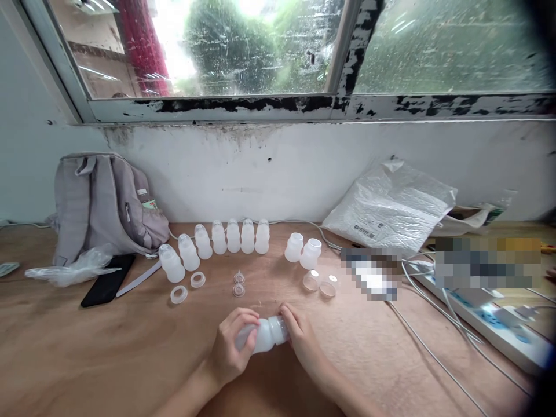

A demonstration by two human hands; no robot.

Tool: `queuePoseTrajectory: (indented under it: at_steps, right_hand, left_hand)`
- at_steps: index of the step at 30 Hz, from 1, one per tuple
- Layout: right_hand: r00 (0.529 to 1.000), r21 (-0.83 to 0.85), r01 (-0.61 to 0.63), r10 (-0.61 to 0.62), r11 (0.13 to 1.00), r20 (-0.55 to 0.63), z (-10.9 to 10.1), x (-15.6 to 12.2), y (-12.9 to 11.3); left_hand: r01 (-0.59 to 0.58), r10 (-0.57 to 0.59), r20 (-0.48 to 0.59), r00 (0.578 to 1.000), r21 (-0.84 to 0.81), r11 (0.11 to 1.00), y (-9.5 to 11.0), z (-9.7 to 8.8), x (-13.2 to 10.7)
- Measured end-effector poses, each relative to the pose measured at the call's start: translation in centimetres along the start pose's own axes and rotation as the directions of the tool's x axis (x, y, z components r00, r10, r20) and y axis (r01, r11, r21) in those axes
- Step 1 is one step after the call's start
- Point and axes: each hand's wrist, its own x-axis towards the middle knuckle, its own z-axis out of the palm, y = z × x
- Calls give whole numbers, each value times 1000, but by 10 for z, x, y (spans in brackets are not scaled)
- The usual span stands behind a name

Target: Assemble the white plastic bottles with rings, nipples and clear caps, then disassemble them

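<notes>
The left hand (232,341) curls its fingers and thumb around the base of a frosted bottle (263,337), while the right hand (300,330) grips the clear end. The bottle lies tipped on its side between the 2 hands, at the near part of the counter (143,347). Beyond it sit 2 clear nipples (238,289), with 2 white rings (178,295) to their left and 2 clear covers (329,286) to their right. Behind these, 2 uncapped bottles (310,255) stand upright, apart from a curved row of 7 capped bottles (233,237).
</notes>
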Motion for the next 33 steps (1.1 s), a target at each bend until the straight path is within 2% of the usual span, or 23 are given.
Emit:
queuePoseTrajectory:
  at_steps: [3, 6, 9, 14, 17, 20, 22, 24, 26, 30, 33]
  right_hand:
    - [1000, 72, -11, 10, 997, 16, -5, 6, -5]
    - [1000, 183, 7, -3, 983, -21, -11, 13, -7]
    - [999, 260, 3, 11, 966, -52, -17, 19, -8]
    - [1000, 274, 13, -19, 962, 17, -20, 20, -11]
    - [993, 145, 117, -121, 982, 14, -23, 24, -16]
    - [960, -109, 268, -274, 957, -51, -32, 38, -28]
    - [923, -305, 339, -377, 890, -76, -38, 53, -41]
    - [873, -481, 405, -486, 777, -50, -42, 70, -54]
    - [844, -596, 426, -536, 681, -9, -43, 89, -65]
    - [836, -740, 382, -548, 553, 22, -43, 129, -70]
    - [836, -830, 336, -547, 446, 45, -43, 155, -66]
  left_hand:
    - [-116, 118, -1, 993, 169, 979, -17, -3, 4]
    - [-137, 158, -55, 986, 277, 951, -28, -7, 4]
    - [-97, 120, -66, 991, 286, 953, -33, -11, 5]
    - [-21, 43, -87, 995, 236, 971, -40, -12, 9]
    - [-2, 30, -113, 993, 240, 971, -41, -12, 10]
    - [4, 35, -135, 990, 276, 961, -43, -13, 10]
    - [-2, 45, -135, 990, 300, 954, -46, -15, 11]
    - [-7, 51, -130, 990, 321, 947, -50, -18, 12]
    - [-5, 56, -140, 988, 341, 940, -55, -21, 13]
    - [0, 64, -161, 985, 370, 929, -62, -24, 15]
    - [-12, 68, -133, 989, 378, 926, -62, -25, 14]
